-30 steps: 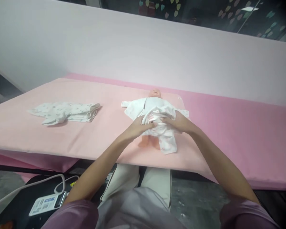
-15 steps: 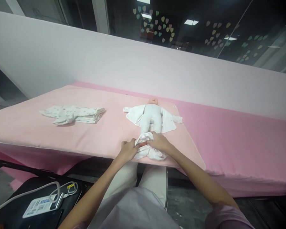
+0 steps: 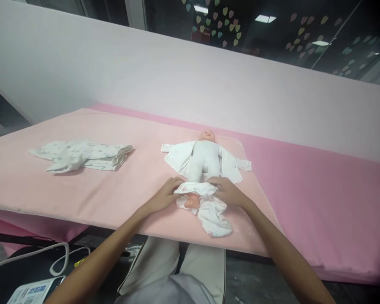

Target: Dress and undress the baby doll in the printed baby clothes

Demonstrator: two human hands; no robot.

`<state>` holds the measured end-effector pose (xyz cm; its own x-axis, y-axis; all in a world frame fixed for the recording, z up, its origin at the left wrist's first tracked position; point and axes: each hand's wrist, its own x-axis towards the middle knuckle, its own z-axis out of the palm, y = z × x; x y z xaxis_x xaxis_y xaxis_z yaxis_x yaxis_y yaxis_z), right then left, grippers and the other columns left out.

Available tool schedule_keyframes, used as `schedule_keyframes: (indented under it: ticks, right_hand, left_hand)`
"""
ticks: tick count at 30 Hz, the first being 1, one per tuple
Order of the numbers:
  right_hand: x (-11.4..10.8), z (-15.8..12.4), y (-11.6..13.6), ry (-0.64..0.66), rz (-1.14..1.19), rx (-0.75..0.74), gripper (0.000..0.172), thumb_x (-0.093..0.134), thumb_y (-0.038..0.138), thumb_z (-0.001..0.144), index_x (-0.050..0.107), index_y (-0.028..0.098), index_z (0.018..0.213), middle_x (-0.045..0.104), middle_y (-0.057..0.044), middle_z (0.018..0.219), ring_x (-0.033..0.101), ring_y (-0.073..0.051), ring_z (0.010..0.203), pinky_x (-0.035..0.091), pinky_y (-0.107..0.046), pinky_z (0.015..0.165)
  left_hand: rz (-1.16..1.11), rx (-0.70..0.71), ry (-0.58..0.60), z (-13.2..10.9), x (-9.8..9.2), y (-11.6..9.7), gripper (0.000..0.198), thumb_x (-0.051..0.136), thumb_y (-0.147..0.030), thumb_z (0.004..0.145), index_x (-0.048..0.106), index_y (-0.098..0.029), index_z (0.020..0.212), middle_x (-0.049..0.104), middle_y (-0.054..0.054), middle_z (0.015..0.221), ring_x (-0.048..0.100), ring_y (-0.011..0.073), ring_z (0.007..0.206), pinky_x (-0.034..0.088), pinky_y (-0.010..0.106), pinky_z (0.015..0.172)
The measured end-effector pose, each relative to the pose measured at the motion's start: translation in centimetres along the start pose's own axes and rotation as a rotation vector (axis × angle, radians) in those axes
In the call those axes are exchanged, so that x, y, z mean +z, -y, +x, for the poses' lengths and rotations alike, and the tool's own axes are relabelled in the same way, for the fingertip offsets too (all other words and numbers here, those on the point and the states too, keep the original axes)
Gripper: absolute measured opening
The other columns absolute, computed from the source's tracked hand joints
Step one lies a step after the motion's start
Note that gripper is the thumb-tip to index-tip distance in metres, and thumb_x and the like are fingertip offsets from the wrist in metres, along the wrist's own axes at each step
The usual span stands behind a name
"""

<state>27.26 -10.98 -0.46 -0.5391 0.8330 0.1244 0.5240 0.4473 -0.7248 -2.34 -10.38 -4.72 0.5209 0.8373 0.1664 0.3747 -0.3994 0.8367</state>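
The doll [image 3: 205,153] is laid on its back on the table [image 3: 120,196], its head pointed toward the wall [image 3: 190,88]. A white shirt [image 3: 177,162] is spread open on both sides of the doll, its sleeves stretched outward. At the lower end of the doll's legs, a printed garment [image 3: 213,217] is bunched around the feet; a bare foot [image 3: 192,201] is seen through its folds, and one part of the cloth is trailed toward the near table edge.

The garment's upper edge is held at both ends, just below the doll's knees: one end is gripped narrowly by the left hand [image 3: 167,192], the other by the right hand [image 3: 227,190], whose fingertips are partly hidden by cloth. Well to the left of the doll, a folded cloth [image 3: 82,156] is placed on the table. Beyond the doll's head, above the wall, a window [image 3: 262,38] is dotted with hearts [image 3: 225,11].
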Motion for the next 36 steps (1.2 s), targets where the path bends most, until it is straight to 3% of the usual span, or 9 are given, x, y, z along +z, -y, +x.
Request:
schedule_keyframes:
  ticks: [4, 8, 11, 13, 17, 21, 25, 29, 36]
  right_hand:
    - [-1.6, 1.1, -2.0, -0.011, 0.121, 0.063, 0.016, 0.062, 0.030, 0.096, 0.074, 0.023, 0.104, 0.074, -0.002, 0.106, 0.064, -0.024, 0.095, 0.046, -0.035, 0.084]
    - [-2.0, 1.3, -3.2, 0.047, 0.222, 0.029, 0.025, 0.072, 0.042, 0.095, 0.071, 0.023, 0.110, 0.071, -0.004, 0.114, 0.061, -0.024, 0.103, 0.046, -0.037, 0.093]
    - [-2.1, 0.9, -3.6, 0.060, 0.252, 0.003, 0.031, 0.073, 0.048, 0.096, 0.071, 0.023, 0.114, 0.069, -0.005, 0.115, 0.059, -0.025, 0.106, 0.045, -0.037, 0.096]
    - [-2.0, 0.5, -4.1, 0.043, 0.296, 0.005, 0.031, 0.073, 0.050, 0.096, 0.072, 0.023, 0.111, 0.069, -0.005, 0.110, 0.060, -0.025, 0.105, 0.046, -0.037, 0.096]
    - [-1.4, 0.1, -5.3, 0.001, 0.534, 0.041, 0.038, 0.075, 0.055, 0.094, 0.071, 0.022, 0.112, 0.070, -0.006, 0.111, 0.064, -0.026, 0.108, 0.050, -0.039, 0.098]
    - [-0.8, 0.1, -6.7, 0.019, 0.771, 0.085, 0.046, 0.080, 0.054, 0.091, 0.066, 0.022, 0.121, 0.070, -0.006, 0.110, 0.066, -0.024, 0.101, 0.052, -0.036, 0.090]
    - [-0.3, 0.4, -7.4, -0.029, 0.941, 0.088, 0.041, 0.079, 0.058, 0.091, 0.062, 0.021, 0.097, 0.062, -0.001, 0.087, 0.058, -0.017, 0.076, 0.047, -0.028, 0.070]
    - [-0.2, 0.5, -7.0, -0.066, 0.993, 0.116, 0.043, 0.081, 0.057, 0.089, 0.058, 0.021, 0.089, 0.057, 0.001, 0.081, 0.053, -0.015, 0.071, 0.043, -0.026, 0.066]
    - [-0.1, 0.3, -7.0, 0.226, 0.962, 0.197, 0.039, 0.087, 0.049, 0.083, 0.069, 0.017, 0.096, 0.069, -0.004, 0.088, 0.066, -0.020, 0.084, 0.051, -0.029, 0.076]
  left_hand:
    - [0.141, -0.059, 0.114, 1.4, -2.9, -0.6, 0.046, 0.064, -0.061, 0.095, 0.074, -0.022, 0.116, 0.071, 0.010, 0.120, 0.058, 0.0314, 0.114, 0.046, 0.041, 0.101]
    - [0.236, 0.024, 0.181, 3.8, -4.3, -3.3, 0.053, 0.070, -0.066, 0.090, 0.072, -0.025, 0.123, 0.068, 0.009, 0.123, 0.055, 0.0315, 0.120, 0.043, 0.041, 0.105]
    - [0.228, 0.149, 0.343, 7.2, -3.6, -5.0, 0.051, 0.073, -0.066, 0.088, 0.072, -0.025, 0.119, 0.068, 0.008, 0.119, 0.055, 0.0300, 0.116, 0.044, 0.038, 0.100]
    - [0.160, 0.188, 0.473, 10.0, -2.6, -5.4, 0.047, 0.076, -0.064, 0.086, 0.073, -0.022, 0.106, 0.067, 0.006, 0.103, 0.058, 0.0258, 0.098, 0.046, 0.034, 0.085]
    - [-0.123, 0.086, 0.680, 13.9, -0.7, -5.0, 0.043, 0.072, -0.062, 0.089, 0.072, -0.020, 0.096, 0.061, 0.002, 0.085, 0.055, 0.0181, 0.074, 0.041, 0.030, 0.067]
    - [-0.321, -0.084, 0.660, 13.9, 0.4, -3.7, 0.047, 0.076, -0.062, 0.087, 0.074, -0.020, 0.107, 0.067, 0.004, 0.091, 0.062, 0.0196, 0.079, 0.047, 0.030, 0.069]
    - [-0.370, -0.160, 0.679, 13.1, 0.7, -2.3, 0.047, 0.085, -0.059, 0.080, 0.075, -0.020, 0.105, 0.071, 0.005, 0.095, 0.067, 0.0222, 0.087, 0.051, 0.031, 0.073]
    - [-0.461, -0.154, 0.632, 13.2, 0.6, -1.2, 0.045, 0.086, -0.053, 0.082, 0.073, -0.019, 0.109, 0.072, 0.006, 0.105, 0.069, 0.0232, 0.100, 0.053, 0.030, 0.084]
    - [-0.622, -0.165, 0.575, 13.5, 0.9, 0.0, 0.042, 0.088, -0.049, 0.081, 0.070, -0.016, 0.101, 0.075, 0.007, 0.102, 0.071, 0.0229, 0.100, 0.054, 0.032, 0.090]
